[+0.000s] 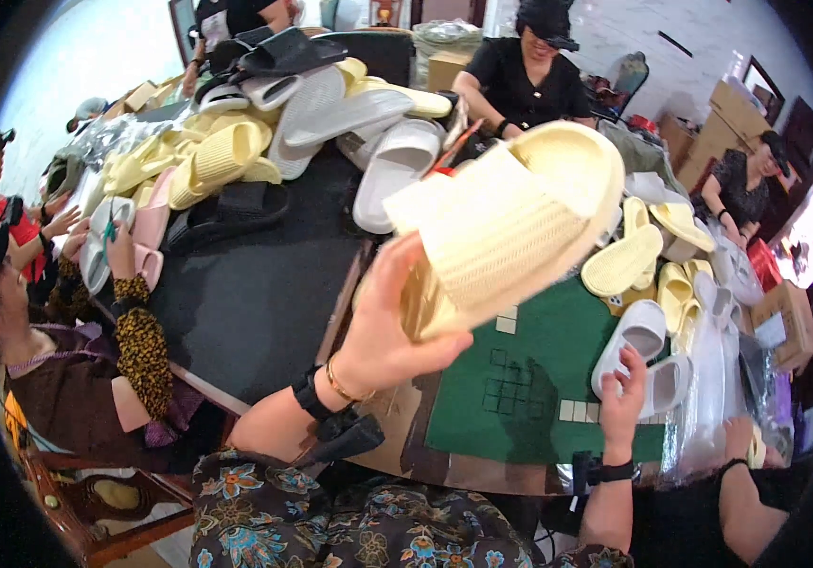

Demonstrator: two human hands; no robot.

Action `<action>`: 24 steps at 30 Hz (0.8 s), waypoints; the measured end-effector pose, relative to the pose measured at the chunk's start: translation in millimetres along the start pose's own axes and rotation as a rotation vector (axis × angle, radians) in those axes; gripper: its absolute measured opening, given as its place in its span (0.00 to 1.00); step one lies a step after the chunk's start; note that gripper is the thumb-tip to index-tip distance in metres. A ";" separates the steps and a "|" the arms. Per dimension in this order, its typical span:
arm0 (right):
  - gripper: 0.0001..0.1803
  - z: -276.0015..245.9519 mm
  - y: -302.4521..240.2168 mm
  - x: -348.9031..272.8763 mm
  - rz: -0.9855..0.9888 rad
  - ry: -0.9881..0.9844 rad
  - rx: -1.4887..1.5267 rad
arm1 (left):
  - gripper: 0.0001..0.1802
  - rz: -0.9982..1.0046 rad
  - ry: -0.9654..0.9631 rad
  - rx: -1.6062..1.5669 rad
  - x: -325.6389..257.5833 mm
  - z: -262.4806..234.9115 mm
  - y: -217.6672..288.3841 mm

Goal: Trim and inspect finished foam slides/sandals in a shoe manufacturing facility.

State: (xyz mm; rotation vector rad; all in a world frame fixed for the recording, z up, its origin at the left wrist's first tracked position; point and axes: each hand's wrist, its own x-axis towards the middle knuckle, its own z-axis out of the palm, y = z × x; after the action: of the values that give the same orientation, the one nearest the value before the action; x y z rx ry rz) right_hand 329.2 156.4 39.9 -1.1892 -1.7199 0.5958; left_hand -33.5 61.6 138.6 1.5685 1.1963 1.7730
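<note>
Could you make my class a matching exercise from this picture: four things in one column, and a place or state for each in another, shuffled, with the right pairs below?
Column 1
1. left hand
2. right hand
3. green mat
4. pink slippers

Column 2
A. fingers bent, beside light grey slippers
B. on the left side of the picture
C. holding up a yellow slipper
D. lying flat, with a row of pale squares on it

Right pairs: 1-C, 2-A, 3-D, 4-B

A slipper heap (pixel 342 121) lay toward the table's (pixel 255 293) back, the mat (pixel 463 417) nearer and to its right, loose slippers (pixel 622 261) at the mat's right end, boxes (pixel 723 133) farther right.
</note>
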 end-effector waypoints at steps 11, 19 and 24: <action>0.33 56.0 -7.6 -16.5 0.390 -0.296 0.695 | 0.28 -1.079 -0.368 -0.881 -35.1 49.3 -41.7; 0.26 51.8 9.8 -28.7 0.608 -0.245 0.629 | 0.38 -0.834 -0.286 -0.102 -57.7 56.3 -114.8; 0.38 60.6 14.2 -25.9 0.684 -0.159 0.542 | 0.44 -0.996 -0.049 -0.279 -54.8 59.1 -106.8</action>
State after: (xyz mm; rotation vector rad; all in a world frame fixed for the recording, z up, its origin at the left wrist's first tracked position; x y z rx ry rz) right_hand 284.5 145.6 -9.3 -1.3287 -1.1182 1.4933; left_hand 15.2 87.4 16.7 0.6311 1.2979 1.1407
